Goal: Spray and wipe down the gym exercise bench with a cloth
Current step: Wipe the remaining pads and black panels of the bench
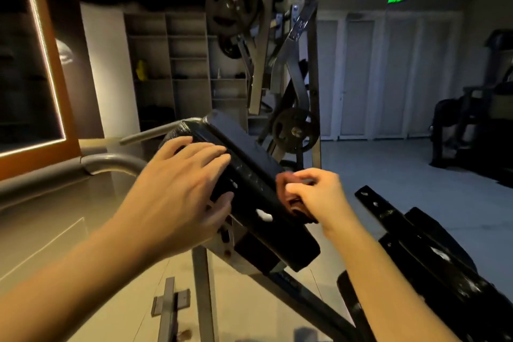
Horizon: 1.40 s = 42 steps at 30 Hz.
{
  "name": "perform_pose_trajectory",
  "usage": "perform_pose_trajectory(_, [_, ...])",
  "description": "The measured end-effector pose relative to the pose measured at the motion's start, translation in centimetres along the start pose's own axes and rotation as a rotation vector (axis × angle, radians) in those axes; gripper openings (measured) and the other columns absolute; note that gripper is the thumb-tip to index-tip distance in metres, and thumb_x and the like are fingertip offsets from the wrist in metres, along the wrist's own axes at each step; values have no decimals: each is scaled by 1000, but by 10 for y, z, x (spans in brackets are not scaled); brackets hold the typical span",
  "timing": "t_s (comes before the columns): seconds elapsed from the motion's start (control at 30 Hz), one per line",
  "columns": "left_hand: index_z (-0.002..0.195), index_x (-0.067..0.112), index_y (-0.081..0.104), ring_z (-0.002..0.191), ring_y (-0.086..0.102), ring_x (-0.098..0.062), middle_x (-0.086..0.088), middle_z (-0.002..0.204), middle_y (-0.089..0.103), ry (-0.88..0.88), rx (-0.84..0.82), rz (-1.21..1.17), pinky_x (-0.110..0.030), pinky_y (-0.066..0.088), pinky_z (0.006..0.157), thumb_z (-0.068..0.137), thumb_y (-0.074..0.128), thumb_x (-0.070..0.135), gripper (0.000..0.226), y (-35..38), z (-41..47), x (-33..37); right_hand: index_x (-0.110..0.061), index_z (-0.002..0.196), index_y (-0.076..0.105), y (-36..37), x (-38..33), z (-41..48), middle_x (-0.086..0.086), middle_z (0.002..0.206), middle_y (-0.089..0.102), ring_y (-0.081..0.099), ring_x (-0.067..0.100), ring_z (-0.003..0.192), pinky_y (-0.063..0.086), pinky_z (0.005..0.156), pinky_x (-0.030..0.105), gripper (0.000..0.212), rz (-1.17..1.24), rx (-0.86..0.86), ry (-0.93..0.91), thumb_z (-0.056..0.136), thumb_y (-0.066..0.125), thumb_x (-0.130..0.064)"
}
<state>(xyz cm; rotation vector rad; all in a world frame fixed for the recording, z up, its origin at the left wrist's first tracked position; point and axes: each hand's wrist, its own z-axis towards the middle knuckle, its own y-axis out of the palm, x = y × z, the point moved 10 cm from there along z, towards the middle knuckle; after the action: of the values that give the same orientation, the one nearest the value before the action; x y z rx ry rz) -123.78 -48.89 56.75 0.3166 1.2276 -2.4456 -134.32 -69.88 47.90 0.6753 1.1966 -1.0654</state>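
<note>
The black padded backrest (258, 197) of the gym bench slants up to the left in the middle of the view, with worn white spots on its surface. My left hand (183, 191) lies flat on its upper left edge, fingers spread over the pad and thumb under the side. My right hand (316, 197) is closed on a crumpled reddish-brown cloth (288, 197), pressed against the right edge of the pad. A second black pad (422, 253) lies lower right. No spray bottle is in view.
The bench's grey steel frame (202, 286) runs down to the floor below the pad. A plate-loaded machine with weight discs (295, 130) stands just behind. Curved grey handles (116, 161) at the left, shelves (172, 64) at the back, another dark machine (466, 130) far right.
</note>
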Motion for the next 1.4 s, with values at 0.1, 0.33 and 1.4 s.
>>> perform_pose_trajectory(0.1, [124,17,69,114,61,-25,-5,122,69,-24,73,-14,-40,44,102,90,41,57,60,-8,-9,-15,-13,99,75,39,-44,2,10,82,73,71,18,64,58,55,26,20,66,-76,-107,85,71,2])
perform_pose_trajectory(0.33, [108,15,74,90,65,-26,-4,100,71,-104,180,-1,-43,51,82,92,44,59,56,-10,-19,-29,-17,113,74,28,-59,10,8,101,75,74,21,92,61,66,26,24,303,-72,-229,92,70,-5])
perform_pose_trajectory(1.4, [103,15,80,88,75,-25,-4,94,79,-158,199,-9,-42,49,98,94,48,53,51,1,-43,-12,-28,105,76,9,-48,-69,-8,94,76,72,11,97,63,75,30,27,5,-355,-345,94,67,-5])
